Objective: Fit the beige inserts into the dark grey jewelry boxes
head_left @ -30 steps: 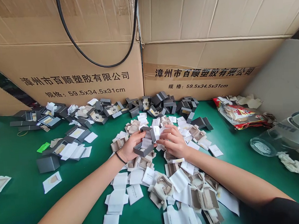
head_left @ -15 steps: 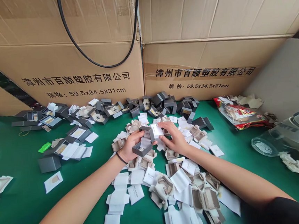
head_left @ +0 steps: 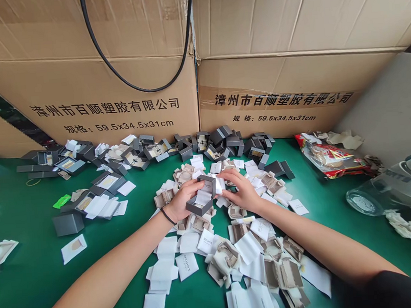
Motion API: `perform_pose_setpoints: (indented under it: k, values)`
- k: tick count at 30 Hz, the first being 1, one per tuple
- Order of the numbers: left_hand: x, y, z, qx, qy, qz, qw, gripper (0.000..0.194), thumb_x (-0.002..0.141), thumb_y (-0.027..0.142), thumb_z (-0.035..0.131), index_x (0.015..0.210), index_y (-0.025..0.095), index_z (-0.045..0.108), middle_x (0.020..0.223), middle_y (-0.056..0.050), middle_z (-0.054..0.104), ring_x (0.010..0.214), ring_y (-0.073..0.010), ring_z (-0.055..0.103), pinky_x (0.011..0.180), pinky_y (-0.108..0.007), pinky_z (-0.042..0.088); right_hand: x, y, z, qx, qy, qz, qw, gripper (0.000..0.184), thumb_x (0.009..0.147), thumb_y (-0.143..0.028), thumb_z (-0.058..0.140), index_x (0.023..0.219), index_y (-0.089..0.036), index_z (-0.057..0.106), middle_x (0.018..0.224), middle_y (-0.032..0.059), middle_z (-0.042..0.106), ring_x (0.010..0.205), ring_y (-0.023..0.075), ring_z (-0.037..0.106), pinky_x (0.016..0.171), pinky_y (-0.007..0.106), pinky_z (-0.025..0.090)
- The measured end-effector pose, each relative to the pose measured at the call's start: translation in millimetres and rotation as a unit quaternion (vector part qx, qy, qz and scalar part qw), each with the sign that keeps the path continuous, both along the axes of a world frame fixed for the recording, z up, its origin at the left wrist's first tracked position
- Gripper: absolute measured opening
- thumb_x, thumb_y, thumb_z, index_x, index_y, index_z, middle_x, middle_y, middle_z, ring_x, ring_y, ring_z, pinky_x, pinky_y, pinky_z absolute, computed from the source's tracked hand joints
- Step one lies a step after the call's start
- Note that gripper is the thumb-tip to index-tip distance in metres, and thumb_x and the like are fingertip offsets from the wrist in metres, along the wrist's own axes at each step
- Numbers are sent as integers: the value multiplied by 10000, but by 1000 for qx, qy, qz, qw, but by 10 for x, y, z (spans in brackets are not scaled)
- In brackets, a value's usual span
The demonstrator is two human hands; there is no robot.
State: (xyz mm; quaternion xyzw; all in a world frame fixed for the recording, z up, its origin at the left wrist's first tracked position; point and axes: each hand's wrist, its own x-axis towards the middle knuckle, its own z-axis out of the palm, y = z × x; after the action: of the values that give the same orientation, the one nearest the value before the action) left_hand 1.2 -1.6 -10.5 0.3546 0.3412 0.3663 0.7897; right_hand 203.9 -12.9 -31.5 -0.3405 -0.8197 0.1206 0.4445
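My left hand grips an open small grey jewellery box from its left side, above a heap of white cards and beige inserts. Its lid stands up and a white pad lies inside. My right hand is at the box's right edge, fingers curled and pinched around a small white card by the lid. A black band circles my left wrist.
More grey boxes are piled along two large cardboard cartons at the back of the green table. A snack bag and a clear jug lie at the right. Loose boxes sit at the left.
My right hand has drawn back from the pile toward the box's lid with the white card. The box has shifted slightly right in my left hand.
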Motion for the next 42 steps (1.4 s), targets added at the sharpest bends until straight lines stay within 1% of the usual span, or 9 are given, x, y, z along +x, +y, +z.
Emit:
perform_pose_setpoints:
  k: [3,9,16,21,26,30,34,39,42]
  values:
    - [2,1,11,-6,-7,8,1000,181,707,235,642,860,139,653,659,-38,671,570,-141,623,541,-211,468,6,8,-3,-14,14,11,1000,401,827,-404,564,1180,-228,488,1114,116,552,1033,226,535,827,382,500]
    - [1,-1,10,0,-12,2,1000,174,716,240,636,859,145,662,673,-46,670,585,-155,620,560,-228,465,13,-3,-19,-48,26,3,998,473,816,-471,551,1218,-233,479,1123,102,582,1005,213,563,784,351,530]
    - [7,-33,-9,16,20,-26,999,241,728,242,636,954,163,661,746,-52,687,649,-182,636,565,-255,476,-10,-27,-22,-40,-3,3,999,380,830,-354,557,1187,-233,512,1120,99,597,1046,227,551,810,381,514]
    - [23,-56,28,21,30,-30,999,281,735,248,634,1001,156,635,793,-55,688,664,-178,646,556,-250,490,-19,-36,-4,-35,-4,-13,999,405,823,-317,573,1212,-234,494,1110,86,606,1018,215,554,845,392,496]
    - [45,-65,52,33,28,-4,999,388,746,289,628,1110,177,555,815,-59,687,654,-202,669,519,-261,500,-24,-44,-6,-33,23,-70,997,402,816,-279,578,1207,-236,495,1136,87,592,1045,227,541,878,418,480]
    - [72,-74,66,55,6,41,998,329,737,283,647,1029,178,540,898,-64,682,744,-205,679,602,-272,521,-20,-33,-47,-87,77,-92,989,416,833,-284,552,1237,-241,463,1209,90,546,1071,218,538,857,384,510]
    - [90,-87,80,76,22,58,995,293,701,294,684,910,168,523,885,-51,678,705,-191,671,581,-272,520,-28,-38,-51,-122,87,-66,986,455,844,-288,536,1282,-247,421,1237,90,521,1047,204,551,869,376,513]
    - [81,-90,80,87,46,44,994,282,709,320,677,877,176,502,837,-19,668,652,-170,663,554,-264,517,-55,-74,8,-98,62,-34,993,374,868,-278,484,1241,-266,481,1176,93,515,1086,218,506,804,361,534]
    - [83,-95,96,88,50,42,994,285,701,330,681,842,178,485,793,-4,662,619,-161,657,536,-255,511,-61,-82,24,-79,50,-32,995,296,868,-257,479,1158,-257,541,1128,92,520,1085,219,500,835,375,517]
